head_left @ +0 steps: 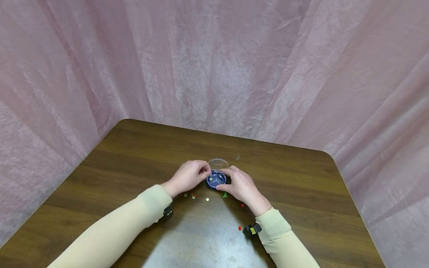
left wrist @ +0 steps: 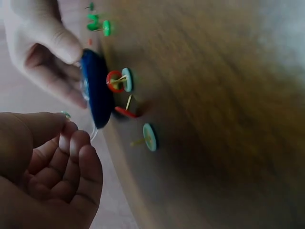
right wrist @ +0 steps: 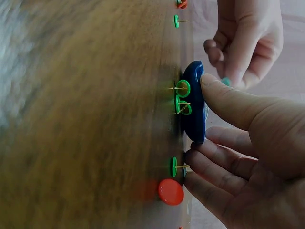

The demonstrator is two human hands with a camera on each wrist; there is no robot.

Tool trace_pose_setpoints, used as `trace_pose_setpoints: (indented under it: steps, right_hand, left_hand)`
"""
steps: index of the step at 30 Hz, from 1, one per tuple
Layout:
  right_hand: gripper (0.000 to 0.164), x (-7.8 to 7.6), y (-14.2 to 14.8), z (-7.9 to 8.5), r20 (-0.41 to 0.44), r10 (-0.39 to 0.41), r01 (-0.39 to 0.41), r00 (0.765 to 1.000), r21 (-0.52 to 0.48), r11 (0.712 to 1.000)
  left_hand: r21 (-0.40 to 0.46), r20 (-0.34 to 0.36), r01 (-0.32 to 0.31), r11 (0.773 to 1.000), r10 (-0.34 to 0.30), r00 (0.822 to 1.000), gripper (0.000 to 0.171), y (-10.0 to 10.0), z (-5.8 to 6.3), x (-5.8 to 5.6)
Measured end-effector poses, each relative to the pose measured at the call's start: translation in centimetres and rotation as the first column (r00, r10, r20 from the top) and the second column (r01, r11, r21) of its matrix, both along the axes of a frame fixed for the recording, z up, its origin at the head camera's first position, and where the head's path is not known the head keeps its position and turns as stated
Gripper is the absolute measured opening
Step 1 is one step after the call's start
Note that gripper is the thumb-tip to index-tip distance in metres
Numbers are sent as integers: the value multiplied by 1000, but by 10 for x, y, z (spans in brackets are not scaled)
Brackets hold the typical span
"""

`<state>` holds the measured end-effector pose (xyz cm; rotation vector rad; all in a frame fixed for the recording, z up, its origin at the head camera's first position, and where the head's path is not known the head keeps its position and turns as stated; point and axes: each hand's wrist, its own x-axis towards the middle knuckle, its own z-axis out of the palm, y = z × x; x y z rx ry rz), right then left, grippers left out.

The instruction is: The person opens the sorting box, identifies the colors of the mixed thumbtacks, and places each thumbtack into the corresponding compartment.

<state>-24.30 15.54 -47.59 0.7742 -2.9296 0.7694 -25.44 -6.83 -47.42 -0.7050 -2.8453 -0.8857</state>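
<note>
Left hand [head_left: 191, 175] pinches a teal tack [right wrist: 226, 82] by the blue case [right wrist: 193, 107], right hand [head_left: 242, 184] gripping its right edge — likely loading, needing careful release.

The left sleeve [head_left: 110, 232], at 7 o'clock in the head view, and the right sleeve [head_left: 289, 247], at 5, are long, pale cream, each ending in a broad cuff. A black camera [head_left: 168, 212] sits at the left cuff's 4 o'clock; another [head_left: 248, 231], with a yellow mark [head_left: 253, 230], at the right cuff's 8. The left grip [head_left: 188, 175] and right grip [head_left: 242, 185] are bare.
</note>
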Motion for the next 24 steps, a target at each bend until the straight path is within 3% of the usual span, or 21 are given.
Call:
trace_pose_setpoints:
  steps: [6,12,24]
  right_hand:
    - [56,0,-1,0,1,4,-4,1000,4,1000]
    - [56,0,-1,0,-2,9,-9,1000,1,1000]
    - [57,-1,-1,-3,-2,5,-5,1000,9,1000]
  left_hand:
    - [-186,-151,-7,983,-22,988,5,12,-3,0]
    - [-305,-255,-48,951,-33,966,9,18,-4,1]
    - [-356,-298,-70,932,-42,954,13,21,0,3]
